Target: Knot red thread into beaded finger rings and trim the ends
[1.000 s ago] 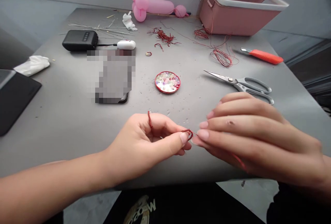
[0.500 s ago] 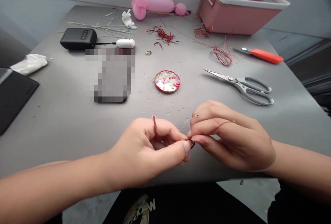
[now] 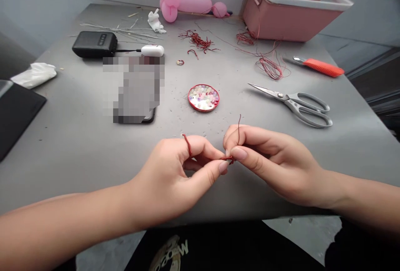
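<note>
My left hand [image 3: 184, 171] pinches a dark red cord [image 3: 230, 159] between thumb and index finger, in front of my body above the table's near side. A strand of the same cord [image 3: 239, 127] rises between the thumb and forefinger of my right hand [image 3: 275, 162], whose fingertips almost meet the left ones. A red braided piece of cord [image 3: 187, 145] lies over my left index finger near its base. Just beyond both hands is a round red-rimmed dish [image 3: 203, 98] of pale and pink beads. The fingertips partly hide the knotted part of the cord.
Grey-handled scissors [image 3: 290, 103] and an orange-handled cutter [image 3: 323, 66] lie at the right. Behind are red cord coils [image 3: 270, 67], cord scraps [image 3: 200, 41], a pink bin [image 3: 293, 21] and a pink balloon figure [image 3: 193, 2]. A black power bank [image 3: 94, 44] and a blurred-out phone [image 3: 150, 116] lie left.
My right hand has turned so that its thumb shows more, and a thin cord end now stands up from its pinch. Both hands are slightly higher in view.
</note>
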`<action>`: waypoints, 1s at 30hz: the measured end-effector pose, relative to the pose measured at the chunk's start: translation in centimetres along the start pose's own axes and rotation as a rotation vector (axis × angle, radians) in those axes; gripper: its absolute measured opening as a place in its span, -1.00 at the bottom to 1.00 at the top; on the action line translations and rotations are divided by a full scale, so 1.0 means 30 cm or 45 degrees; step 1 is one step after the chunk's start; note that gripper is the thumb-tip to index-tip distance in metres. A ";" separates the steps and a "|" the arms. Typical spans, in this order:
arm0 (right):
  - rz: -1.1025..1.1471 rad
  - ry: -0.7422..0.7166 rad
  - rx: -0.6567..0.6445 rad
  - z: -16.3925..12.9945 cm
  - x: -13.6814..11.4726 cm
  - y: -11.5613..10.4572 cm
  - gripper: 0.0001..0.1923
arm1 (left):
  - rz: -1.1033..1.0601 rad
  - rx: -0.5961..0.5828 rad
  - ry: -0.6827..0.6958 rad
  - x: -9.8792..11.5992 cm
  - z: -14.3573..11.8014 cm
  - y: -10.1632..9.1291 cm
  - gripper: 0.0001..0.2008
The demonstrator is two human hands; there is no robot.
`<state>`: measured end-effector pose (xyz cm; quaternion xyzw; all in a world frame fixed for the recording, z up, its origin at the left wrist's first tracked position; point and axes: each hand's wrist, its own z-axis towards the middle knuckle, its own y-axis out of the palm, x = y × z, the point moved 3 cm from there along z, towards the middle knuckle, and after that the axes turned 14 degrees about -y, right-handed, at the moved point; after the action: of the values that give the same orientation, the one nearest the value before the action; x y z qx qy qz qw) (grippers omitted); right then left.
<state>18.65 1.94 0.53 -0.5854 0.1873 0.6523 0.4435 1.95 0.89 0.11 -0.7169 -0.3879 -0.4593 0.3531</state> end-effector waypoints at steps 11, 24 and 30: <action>0.273 0.179 0.123 -0.002 0.002 -0.015 -0.87 | 0.422 0.246 0.526 0.013 -0.009 -0.011 -0.90; -0.330 -0.546 0.195 -0.013 -0.046 -0.014 -0.86 | 0.194 0.234 0.488 0.014 -0.030 -0.003 -0.89; -0.215 -0.455 0.172 -0.013 -0.053 -0.010 -0.90 | 0.113 0.138 0.496 0.024 -0.038 -0.010 -0.86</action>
<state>18.99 1.24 2.00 -0.4430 0.0994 0.6922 0.5611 1.45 0.22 1.18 -0.6108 -0.3047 -0.5517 0.4794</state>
